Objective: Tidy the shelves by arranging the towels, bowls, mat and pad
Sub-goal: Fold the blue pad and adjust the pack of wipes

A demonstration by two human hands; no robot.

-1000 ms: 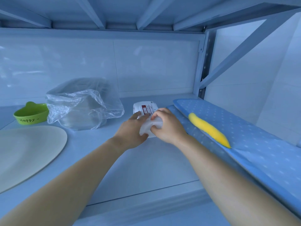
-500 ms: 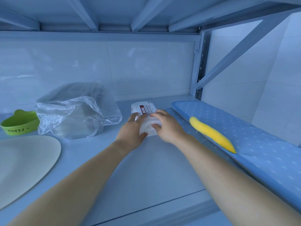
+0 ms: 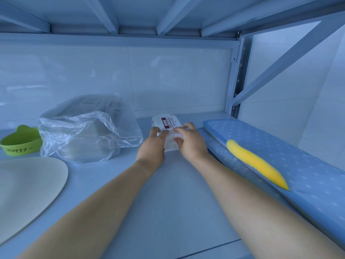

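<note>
A white wrapped pack [image 3: 165, 122] with a red label lies mid-shelf near the back. My left hand [image 3: 152, 146] grips its left side and my right hand [image 3: 191, 142] grips its right side, fingers curled over the wrapper. A clear plastic bag [image 3: 87, 133] holding pale bowls sits to the left. Further left stands a green bowl [image 3: 20, 144] lettered "Happy". A round beige mat [image 3: 28, 191] lies flat at the front left. On the right, a blue dotted pad [image 3: 280, 152] with a yellow strip [image 3: 255, 163] runs along the shelf.
The shelf board [image 3: 168, 212] is bare between my forearms. A white tiled wall [image 3: 177, 79] closes the back. The upper shelf's beams [image 3: 168, 14] hang close overhead. A perforated upright [image 3: 238, 75] and a diagonal brace [image 3: 283, 60] stand at the right rear.
Both hands stay on the white pack, which has shifted slightly toward the back of the shelf. The camera has turned a little to the right.
</note>
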